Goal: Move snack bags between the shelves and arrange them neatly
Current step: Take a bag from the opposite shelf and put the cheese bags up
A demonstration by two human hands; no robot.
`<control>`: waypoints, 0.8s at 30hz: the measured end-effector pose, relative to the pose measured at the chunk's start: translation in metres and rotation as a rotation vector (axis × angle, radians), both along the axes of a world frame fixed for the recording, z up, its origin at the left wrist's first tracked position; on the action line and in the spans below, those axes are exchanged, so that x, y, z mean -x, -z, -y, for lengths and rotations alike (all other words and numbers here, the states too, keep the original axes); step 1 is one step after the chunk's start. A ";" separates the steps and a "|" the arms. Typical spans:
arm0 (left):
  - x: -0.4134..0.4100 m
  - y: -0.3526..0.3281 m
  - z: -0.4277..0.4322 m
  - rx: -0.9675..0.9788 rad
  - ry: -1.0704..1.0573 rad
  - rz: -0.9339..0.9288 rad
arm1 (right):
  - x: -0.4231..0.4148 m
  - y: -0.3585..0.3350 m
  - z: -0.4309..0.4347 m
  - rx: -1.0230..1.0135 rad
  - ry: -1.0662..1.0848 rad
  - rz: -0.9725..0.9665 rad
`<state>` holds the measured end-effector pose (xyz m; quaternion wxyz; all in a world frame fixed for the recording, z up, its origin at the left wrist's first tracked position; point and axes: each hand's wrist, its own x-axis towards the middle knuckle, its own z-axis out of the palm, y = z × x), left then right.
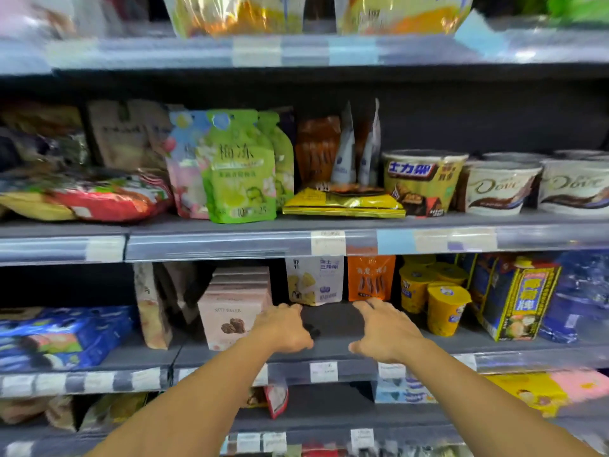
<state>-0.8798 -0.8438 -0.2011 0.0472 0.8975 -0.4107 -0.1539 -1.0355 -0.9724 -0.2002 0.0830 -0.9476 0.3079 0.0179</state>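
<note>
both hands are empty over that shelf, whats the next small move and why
Probably reach a little further in, the left hand to the white bag and the right hand to the orange bag. Both hands are open and hold nothing, and the bags stand at the back, behind bare shelf.

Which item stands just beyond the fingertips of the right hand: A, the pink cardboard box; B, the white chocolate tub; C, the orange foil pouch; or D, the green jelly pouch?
C: the right hand reaches, empty and with straight fingers, along the grey shelf to the orange foil pouch standing upright at the back.
</note>
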 end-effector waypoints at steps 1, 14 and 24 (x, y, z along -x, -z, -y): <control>0.006 -0.008 -0.010 -0.006 0.004 -0.008 | 0.007 -0.009 -0.008 0.003 -0.005 0.009; 0.103 -0.121 -0.120 0.016 0.046 0.103 | 0.100 -0.108 -0.093 0.101 -0.045 0.090; 0.134 -0.175 -0.153 0.115 0.056 0.126 | 0.127 -0.150 -0.125 0.139 -0.054 0.189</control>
